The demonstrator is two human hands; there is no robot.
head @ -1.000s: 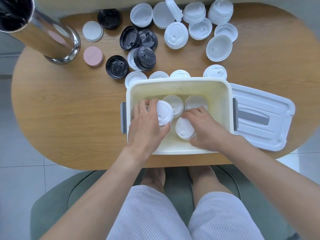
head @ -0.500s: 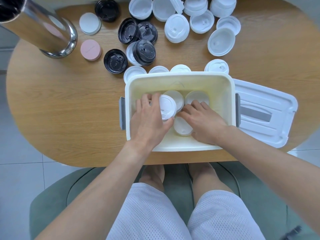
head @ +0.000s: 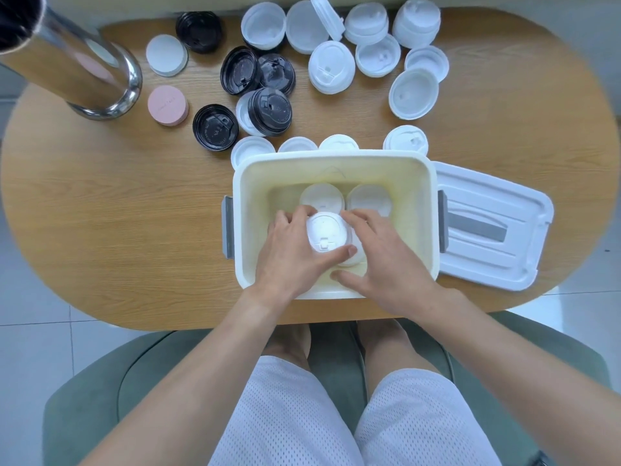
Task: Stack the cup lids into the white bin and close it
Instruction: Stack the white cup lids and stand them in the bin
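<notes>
Hands meet inside an open white bin (head: 336, 158) that sits at the near edge of an oval wooden table (head: 117, 230), in front of a seated person in white mesh shorts. The left hand (head: 289, 253) grasps a white sip-hole cup lid (head: 327, 232), fingers curled over its far rim and thumb pressed against its near edge. This lid sits on top of another white lid (head: 354, 258) on the bin floor. The right hand (head: 379, 260) lies just beside it, fingers reaching over the stack's right side; whether they grip the lower lid or only rest on it cannot be told. Two more white lids (head: 321, 196) lie flat side by side toward the back of the bin.

The bin's own cover (head: 487, 227), white with a grey handle strip, lies flat on the table touching the bin's right side.

Beyond the bin, loose lids crowd the far half of the table: a cluster of white lids (head: 331, 72) at the back right, four more peeking from behind the bin's far wall, several black lids (head: 215, 127) at the middle, one pink lid (head: 167, 105) and one flat white disc lid (head: 166, 55) to the left. A shiny metal cylinder (head: 84, 68) stands at the far left.
</notes>
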